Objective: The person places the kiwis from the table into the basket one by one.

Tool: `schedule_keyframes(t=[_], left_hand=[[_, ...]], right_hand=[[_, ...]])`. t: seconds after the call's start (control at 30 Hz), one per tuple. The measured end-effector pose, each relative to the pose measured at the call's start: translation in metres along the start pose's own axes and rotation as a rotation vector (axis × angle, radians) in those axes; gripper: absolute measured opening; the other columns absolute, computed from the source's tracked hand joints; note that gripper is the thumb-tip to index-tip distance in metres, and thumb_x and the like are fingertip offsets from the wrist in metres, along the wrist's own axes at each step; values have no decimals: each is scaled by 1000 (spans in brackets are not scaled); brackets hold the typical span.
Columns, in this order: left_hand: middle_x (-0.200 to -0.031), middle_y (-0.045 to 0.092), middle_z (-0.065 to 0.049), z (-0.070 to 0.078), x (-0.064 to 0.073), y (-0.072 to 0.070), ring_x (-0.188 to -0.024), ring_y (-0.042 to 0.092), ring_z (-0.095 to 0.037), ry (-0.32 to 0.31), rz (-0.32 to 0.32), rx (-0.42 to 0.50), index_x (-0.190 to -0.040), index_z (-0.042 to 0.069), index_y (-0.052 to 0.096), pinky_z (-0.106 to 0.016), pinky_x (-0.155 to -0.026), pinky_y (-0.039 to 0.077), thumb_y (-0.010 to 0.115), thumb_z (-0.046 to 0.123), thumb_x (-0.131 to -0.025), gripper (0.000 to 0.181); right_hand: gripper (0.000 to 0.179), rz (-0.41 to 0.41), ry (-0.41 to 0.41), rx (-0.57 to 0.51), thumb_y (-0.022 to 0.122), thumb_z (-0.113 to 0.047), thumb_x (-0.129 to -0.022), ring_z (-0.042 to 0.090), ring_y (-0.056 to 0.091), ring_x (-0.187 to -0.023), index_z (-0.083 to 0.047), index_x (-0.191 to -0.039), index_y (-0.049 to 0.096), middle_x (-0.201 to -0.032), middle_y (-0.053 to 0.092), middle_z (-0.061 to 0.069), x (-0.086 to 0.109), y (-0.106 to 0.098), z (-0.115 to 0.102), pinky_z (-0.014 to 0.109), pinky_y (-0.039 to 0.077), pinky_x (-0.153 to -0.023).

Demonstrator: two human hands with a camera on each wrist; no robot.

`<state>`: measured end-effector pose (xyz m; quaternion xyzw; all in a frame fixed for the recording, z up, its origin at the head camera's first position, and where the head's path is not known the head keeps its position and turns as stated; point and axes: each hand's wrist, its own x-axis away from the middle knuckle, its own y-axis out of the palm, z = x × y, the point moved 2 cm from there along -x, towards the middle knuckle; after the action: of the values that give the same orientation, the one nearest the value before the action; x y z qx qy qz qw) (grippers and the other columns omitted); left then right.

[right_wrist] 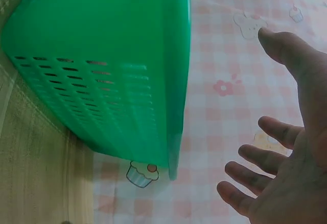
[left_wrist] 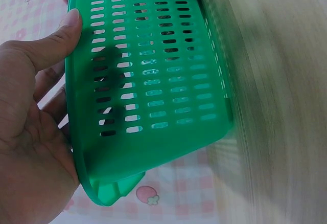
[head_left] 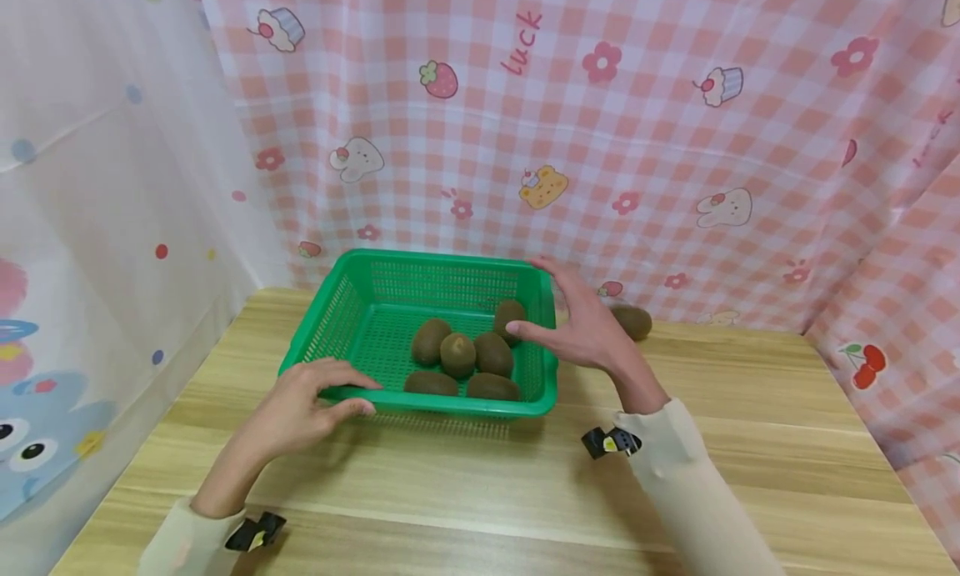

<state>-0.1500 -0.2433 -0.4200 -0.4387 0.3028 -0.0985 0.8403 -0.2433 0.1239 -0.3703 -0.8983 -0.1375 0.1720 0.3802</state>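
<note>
A green plastic basket (head_left: pixel 450 405) with slotted walls stands on the table. Several brown kiwis (head_left: pixel 458 356) lie inside it, mostly toward the right and front. My left hand (head_left: pixel 311 401) grips the front left rim, thumb on the outside and fingers over the inner side; the left wrist view shows the thumb (left_wrist: pixel 71 27) against the rim. Above the basket's right rim is my right hand (head_left: pixel 581 318), fingers spread and holding nothing. The right wrist view shows that hand (right_wrist: pixel 286 152) apart from the basket wall (right_wrist: pixel 117 81).
Another kiwi (head_left: pixel 632 321) lies on the table to the right of the basket, partly behind the right hand. A pink checked curtain (head_left: pixel 480 142) hangs close behind the basket, and a white patterned one (head_left: pixel 112 184) at the left. The wooden table (head_left: pixel 450 509) extends in front.
</note>
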Motion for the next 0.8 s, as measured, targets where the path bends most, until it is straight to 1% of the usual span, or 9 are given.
schedule_keyframes(t=[0.17,0.23,0.4,0.5,0.67,0.8], left_hand=[[-93,74,17,2,-1,0,-86,64,-3,6,5,3,-101,30,80,-27,-74,52,89,23,-77,27],[-93,73,17,2,-1,0,-85,64,-4,9,9,4,-101,30,80,-27,-73,52,90,22,-77,27],[-93,73,17,1,-1,0,-86,65,-5,14,8,1,-102,30,80,-28,-75,53,89,22,-77,27],[-93,73,17,1,-1,0,-86,65,-5,14,7,-2,-102,31,80,-28,-74,53,89,23,-77,28],[-94,73,17,1,-1,0,-87,65,-4,7,4,-7,-102,31,80,-28,-75,53,89,23,-77,28],[-94,73,17,1,0,0,-88,65,-3,2,1,-13,-102,31,80,-30,-76,54,89,23,-77,27]], right_hand=[[88,51,-21,-41,79,-53,-87,26,32,-154,-31,-159,33,-165,34,-1,3,-2,9,62,33,-119],[87,64,-15,-59,79,-52,-87,24,31,-154,-33,-158,34,-165,35,-2,5,-2,13,62,33,-119],[89,72,42,-61,78,-55,-87,28,27,-156,-35,-160,30,-168,29,-2,12,-2,23,65,31,-119],[92,70,58,-66,77,-54,-88,31,25,-157,-33,-162,27,-170,26,0,15,-3,30,66,29,-120],[92,80,80,-94,78,-51,-89,32,24,-157,-32,-162,26,-170,26,3,19,-2,41,67,28,-120],[92,85,123,-101,77,-52,-89,34,24,-157,-33,-163,25,-170,25,4,23,-2,48,69,29,-118]])
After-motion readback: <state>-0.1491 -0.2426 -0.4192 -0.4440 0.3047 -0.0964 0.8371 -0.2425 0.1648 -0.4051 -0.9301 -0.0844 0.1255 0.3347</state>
